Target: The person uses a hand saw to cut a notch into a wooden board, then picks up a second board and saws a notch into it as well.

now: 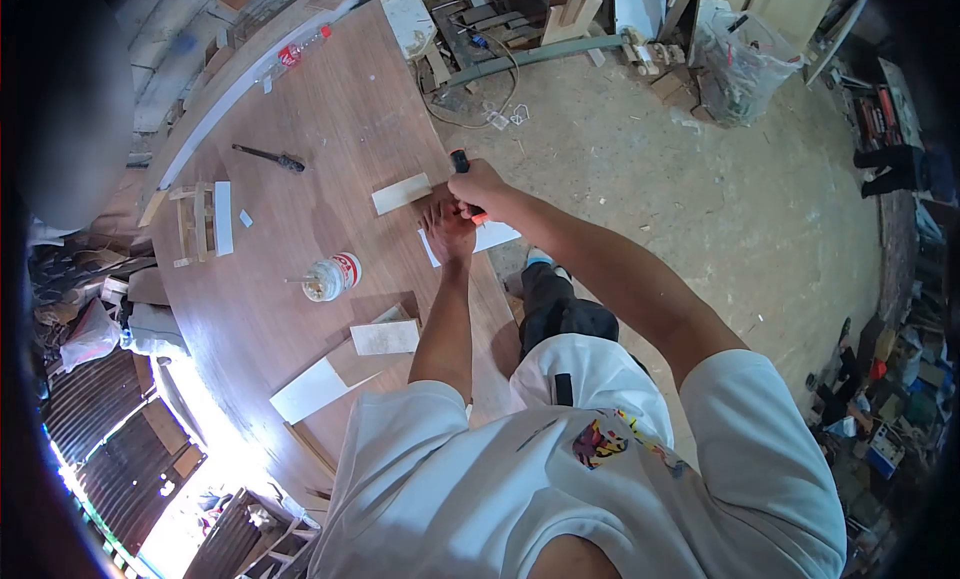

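Note:
My right hand (478,185) is closed round a black-and-orange hand tool (460,162), whose exact kind I cannot make out. The tool's orange end points down beside my left hand (448,231). That left hand lies on a white-faced board (495,235) at the table's edge, with its fingers stretched out. Part of the board is hidden under both hands. Just beyond them, a small pale wooden block (401,193) rests on the table (330,149).
A jar (332,277) with a red-and-white label stands left of my arm, near white-faced wood pieces (385,337). Farther off are a dark tool (268,157), a small wooden frame (203,224) and a plastic bottle (298,54). A bag (745,64) stands on the floor.

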The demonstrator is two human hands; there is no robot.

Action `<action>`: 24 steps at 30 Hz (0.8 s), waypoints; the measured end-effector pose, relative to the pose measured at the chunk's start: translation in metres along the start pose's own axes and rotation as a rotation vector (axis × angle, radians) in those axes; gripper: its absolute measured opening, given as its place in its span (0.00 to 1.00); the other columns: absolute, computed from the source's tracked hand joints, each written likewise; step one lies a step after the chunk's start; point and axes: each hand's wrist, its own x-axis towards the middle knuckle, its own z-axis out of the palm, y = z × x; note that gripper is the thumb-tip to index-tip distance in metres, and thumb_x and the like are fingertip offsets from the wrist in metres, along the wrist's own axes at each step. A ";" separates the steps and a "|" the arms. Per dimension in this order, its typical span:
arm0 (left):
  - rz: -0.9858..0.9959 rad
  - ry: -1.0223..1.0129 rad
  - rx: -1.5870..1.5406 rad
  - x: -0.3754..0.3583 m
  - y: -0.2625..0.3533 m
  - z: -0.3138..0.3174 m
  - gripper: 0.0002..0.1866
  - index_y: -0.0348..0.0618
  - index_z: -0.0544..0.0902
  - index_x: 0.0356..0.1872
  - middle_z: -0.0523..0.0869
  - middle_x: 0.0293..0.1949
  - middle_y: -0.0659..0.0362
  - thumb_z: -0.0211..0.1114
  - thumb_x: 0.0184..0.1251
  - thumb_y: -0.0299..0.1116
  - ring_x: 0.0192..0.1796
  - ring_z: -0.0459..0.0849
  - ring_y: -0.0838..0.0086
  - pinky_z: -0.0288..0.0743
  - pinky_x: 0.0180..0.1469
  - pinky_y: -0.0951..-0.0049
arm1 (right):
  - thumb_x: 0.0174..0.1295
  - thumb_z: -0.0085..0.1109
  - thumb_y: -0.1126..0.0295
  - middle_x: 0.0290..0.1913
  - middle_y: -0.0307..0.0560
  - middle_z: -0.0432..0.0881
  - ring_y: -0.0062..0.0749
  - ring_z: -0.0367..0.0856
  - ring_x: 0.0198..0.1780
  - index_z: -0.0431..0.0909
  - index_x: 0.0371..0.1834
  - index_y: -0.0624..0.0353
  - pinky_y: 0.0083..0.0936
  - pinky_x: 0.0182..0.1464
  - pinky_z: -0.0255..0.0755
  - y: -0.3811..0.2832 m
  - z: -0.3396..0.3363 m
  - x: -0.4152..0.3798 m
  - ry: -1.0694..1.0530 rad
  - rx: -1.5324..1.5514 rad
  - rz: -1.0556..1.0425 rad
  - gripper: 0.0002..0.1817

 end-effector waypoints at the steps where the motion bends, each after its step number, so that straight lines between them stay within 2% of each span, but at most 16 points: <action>1: -0.014 -0.028 0.008 0.001 0.001 -0.001 0.17 0.41 0.74 0.38 0.76 0.39 0.50 0.64 0.54 0.42 0.47 0.74 0.54 0.67 0.54 0.55 | 0.55 0.45 0.81 0.17 0.44 0.69 0.29 0.70 0.14 0.67 0.28 0.62 0.29 0.12 0.61 -0.003 -0.004 -0.002 -0.017 0.022 0.004 0.03; 3: 0.021 -0.021 0.030 0.000 0.000 -0.006 0.17 0.41 0.74 0.38 0.76 0.39 0.50 0.64 0.55 0.42 0.47 0.74 0.54 0.67 0.54 0.55 | 0.55 0.45 0.81 0.16 0.45 0.69 0.29 0.70 0.14 0.67 0.29 0.61 0.30 0.12 0.60 0.003 -0.002 -0.013 -0.042 -0.014 -0.009 0.03; 6: 0.082 0.018 0.036 0.002 -0.003 -0.004 0.16 0.42 0.73 0.39 0.76 0.39 0.50 0.63 0.56 0.41 0.47 0.74 0.53 0.67 0.54 0.55 | 0.54 0.45 0.80 0.15 0.44 0.68 0.31 0.70 0.12 0.67 0.33 0.60 0.32 0.13 0.63 0.015 0.004 -0.034 0.060 -0.122 -0.184 0.04; 11: 0.084 0.034 0.029 -0.002 -0.005 0.000 0.13 0.42 0.75 0.38 0.77 0.39 0.50 0.63 0.55 0.38 0.47 0.75 0.54 0.68 0.53 0.55 | 0.55 0.46 0.80 0.17 0.44 0.69 0.28 0.69 0.14 0.66 0.31 0.58 0.31 0.13 0.62 -0.027 -0.007 -0.075 -0.082 0.032 -0.052 0.04; 13: 0.018 -0.063 0.015 0.001 -0.009 0.004 0.12 0.42 0.76 0.36 0.78 0.38 0.51 0.63 0.55 0.38 0.47 0.76 0.54 0.68 0.54 0.56 | 0.55 0.47 0.80 0.18 0.43 0.69 0.26 0.68 0.15 0.65 0.29 0.57 0.29 0.14 0.62 -0.029 -0.020 -0.096 -0.182 0.139 -0.063 0.05; 15: 0.032 -0.018 0.046 0.003 -0.008 0.006 0.11 0.43 0.77 0.33 0.79 0.36 0.53 0.63 0.55 0.39 0.45 0.77 0.54 0.67 0.54 0.56 | 0.55 0.47 0.81 0.19 0.41 0.68 0.25 0.67 0.15 0.65 0.29 0.56 0.28 0.16 0.62 -0.030 -0.020 -0.114 -0.135 0.043 -0.048 0.06; 17: 0.106 0.026 -0.082 0.003 -0.003 -0.002 0.12 0.44 0.77 0.33 0.78 0.35 0.53 0.63 0.54 0.40 0.45 0.77 0.54 0.67 0.55 0.56 | 0.54 0.47 0.81 0.19 0.40 0.67 0.24 0.66 0.16 0.64 0.30 0.57 0.28 0.17 0.62 -0.035 -0.014 -0.131 -0.088 0.187 -0.062 0.06; 19: 0.035 -0.005 -0.074 -0.004 -0.016 0.008 0.12 0.44 0.77 0.33 0.79 0.36 0.53 0.63 0.53 0.41 0.45 0.77 0.54 0.66 0.55 0.55 | 0.55 0.49 0.81 0.19 0.39 0.66 0.23 0.66 0.16 0.64 0.31 0.57 0.28 0.17 0.62 -0.059 -0.013 -0.152 -0.145 0.144 -0.036 0.06; 22: 0.072 -0.542 0.852 -0.015 -0.046 0.049 0.11 0.44 0.76 0.32 0.78 0.34 0.52 0.63 0.53 0.39 0.43 0.76 0.54 0.66 0.55 0.55 | 0.56 0.53 0.79 0.20 0.39 0.67 0.22 0.66 0.16 0.64 0.30 0.57 0.26 0.18 0.62 -0.103 -0.012 -0.205 -0.213 0.280 -0.052 0.07; 23: 0.074 -0.532 0.846 -0.007 -0.034 0.042 0.11 0.44 0.76 0.32 0.78 0.34 0.52 0.63 0.53 0.39 0.43 0.76 0.54 0.66 0.55 0.55 | 0.57 0.54 0.78 0.21 0.39 0.67 0.21 0.65 0.17 0.64 0.29 0.57 0.26 0.18 0.61 -0.121 -0.016 -0.227 -0.208 0.246 -0.043 0.08; 24: 0.034 -0.238 0.449 -0.001 -0.013 0.022 0.10 0.43 0.76 0.30 0.77 0.32 0.52 0.62 0.53 0.37 0.42 0.76 0.54 0.66 0.54 0.54 | 0.58 0.55 0.77 0.22 0.39 0.67 0.20 0.65 0.17 0.64 0.28 0.56 0.25 0.19 0.61 -0.128 -0.021 -0.240 -0.204 0.215 -0.026 0.08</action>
